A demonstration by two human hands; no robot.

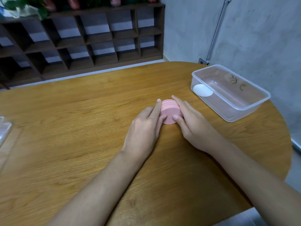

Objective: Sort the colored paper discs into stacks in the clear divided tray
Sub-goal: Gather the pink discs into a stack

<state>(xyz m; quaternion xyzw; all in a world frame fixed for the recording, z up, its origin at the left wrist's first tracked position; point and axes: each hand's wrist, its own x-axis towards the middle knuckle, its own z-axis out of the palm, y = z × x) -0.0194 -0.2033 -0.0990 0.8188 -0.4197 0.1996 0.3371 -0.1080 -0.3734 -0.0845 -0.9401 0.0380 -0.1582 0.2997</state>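
**K:** Pink paper discs (171,111), one stack, mid-table on the wood table (81,128). Both hands are on it: left hand (145,126) pressed to the left side, right hand (190,123) to the right side. Fingers run along the edges, and the right thumb sits against the near edge. So it's clamped between the two hands, still resting on the surface.

**M:** How will it handle?

**K:** My guess is very light, with each disc thin and floppy. Stacked, they look reasonably stiff as a block, but nothing binds the layers. The edges already look slightly stepped, so the layers slide easily.

**M:** Where do we grip?

**K:** On opposite sides of the rim, squeezing inward, with a finger over the top or a thumb under the bottom to stop it shearing. Pinching only the upper layers would likely leave the rest behind.

**M:** Destination?

**K:** Clear plastic container (254,104) at the far right, well apart from the stack. It holds one white disc (202,90) at its near-left end. I can't make out dividers in it. Another clear plastic item (4,129) is cut off at the left edge, and I can't tell what it is.

**M:** Risk?

**K:** Stack fanning out mid-carry, I'd say.
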